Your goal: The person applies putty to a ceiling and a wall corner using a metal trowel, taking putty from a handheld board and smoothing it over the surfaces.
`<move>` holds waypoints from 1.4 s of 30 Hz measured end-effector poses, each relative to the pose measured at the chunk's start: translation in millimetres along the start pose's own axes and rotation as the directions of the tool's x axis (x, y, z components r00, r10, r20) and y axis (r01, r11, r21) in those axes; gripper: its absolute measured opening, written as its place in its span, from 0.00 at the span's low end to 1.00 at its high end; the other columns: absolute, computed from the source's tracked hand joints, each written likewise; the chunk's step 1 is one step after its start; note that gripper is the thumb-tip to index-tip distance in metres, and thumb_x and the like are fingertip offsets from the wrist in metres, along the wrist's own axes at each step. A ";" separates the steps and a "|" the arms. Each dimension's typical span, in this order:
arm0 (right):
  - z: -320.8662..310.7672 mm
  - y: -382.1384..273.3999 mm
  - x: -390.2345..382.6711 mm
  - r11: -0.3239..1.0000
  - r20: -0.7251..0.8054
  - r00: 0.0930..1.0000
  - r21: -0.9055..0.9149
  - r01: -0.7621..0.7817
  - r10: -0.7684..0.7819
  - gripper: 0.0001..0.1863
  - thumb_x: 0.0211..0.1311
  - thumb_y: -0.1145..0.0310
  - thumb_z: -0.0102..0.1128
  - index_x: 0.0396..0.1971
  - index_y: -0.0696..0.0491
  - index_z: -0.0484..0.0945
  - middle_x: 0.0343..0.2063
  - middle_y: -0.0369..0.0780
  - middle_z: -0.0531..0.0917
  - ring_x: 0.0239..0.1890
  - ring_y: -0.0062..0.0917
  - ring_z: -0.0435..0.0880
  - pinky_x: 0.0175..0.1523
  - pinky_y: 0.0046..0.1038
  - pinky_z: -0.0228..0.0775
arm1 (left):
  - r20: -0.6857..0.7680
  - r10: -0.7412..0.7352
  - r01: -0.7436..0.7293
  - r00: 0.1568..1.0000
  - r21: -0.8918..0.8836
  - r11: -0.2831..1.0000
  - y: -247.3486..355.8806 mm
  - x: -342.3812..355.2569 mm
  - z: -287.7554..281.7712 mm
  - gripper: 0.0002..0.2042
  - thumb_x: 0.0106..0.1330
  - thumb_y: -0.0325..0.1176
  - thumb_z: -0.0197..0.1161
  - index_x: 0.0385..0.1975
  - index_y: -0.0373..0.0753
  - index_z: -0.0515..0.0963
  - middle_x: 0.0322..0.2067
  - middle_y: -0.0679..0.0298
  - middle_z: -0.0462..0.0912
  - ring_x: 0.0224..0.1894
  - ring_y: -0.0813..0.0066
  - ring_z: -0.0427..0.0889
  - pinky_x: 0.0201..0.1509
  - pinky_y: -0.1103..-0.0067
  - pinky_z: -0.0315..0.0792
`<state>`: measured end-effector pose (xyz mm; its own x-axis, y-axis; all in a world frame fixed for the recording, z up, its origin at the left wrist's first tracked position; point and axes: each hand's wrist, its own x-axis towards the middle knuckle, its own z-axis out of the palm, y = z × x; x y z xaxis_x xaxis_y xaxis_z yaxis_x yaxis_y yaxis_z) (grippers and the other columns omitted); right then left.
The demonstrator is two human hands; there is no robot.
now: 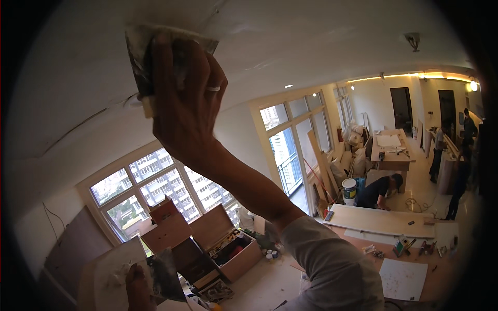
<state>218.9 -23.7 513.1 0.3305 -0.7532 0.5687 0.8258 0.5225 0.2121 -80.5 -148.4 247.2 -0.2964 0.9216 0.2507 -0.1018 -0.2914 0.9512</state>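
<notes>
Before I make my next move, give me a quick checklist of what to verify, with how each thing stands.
1. Right hand gripping the scraper: ok, fingers wrapped around it.
2. Scraper up at the ceiling: ok, though I cannot tell whether its whole edge touches.
3. Left hand holding firmly: cannot tell; it is at the pale board, but too dim to judge.
4. Co-worker clear of your raised arm: ok, bent down well away.
5. Wooden box closed: not ok, its lid stands open.
6. Your footing: cannot tell, feet out of view.
</notes>
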 end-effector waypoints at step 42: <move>-5.1 52.2 32.1 0.943 -0.195 0.924 0.122 -0.310 0.329 0.32 0.64 0.72 0.59 0.67 0.64 0.62 0.59 0.57 0.60 0.55 0.44 0.65 0.58 0.44 0.61 | -0.015 -0.060 0.057 0.998 -0.151 0.987 -3.5 7.0 -7.0 0.10 0.77 0.41 0.50 0.44 0.45 0.75 0.35 0.68 0.80 0.37 0.72 0.85 0.44 0.73 0.83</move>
<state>274.9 -22.7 538.4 0.6662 -0.6021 0.4399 0.6207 0.7748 0.1205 -88.9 -142.7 244.3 -0.3044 0.9334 0.1901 -0.2606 -0.2736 0.9259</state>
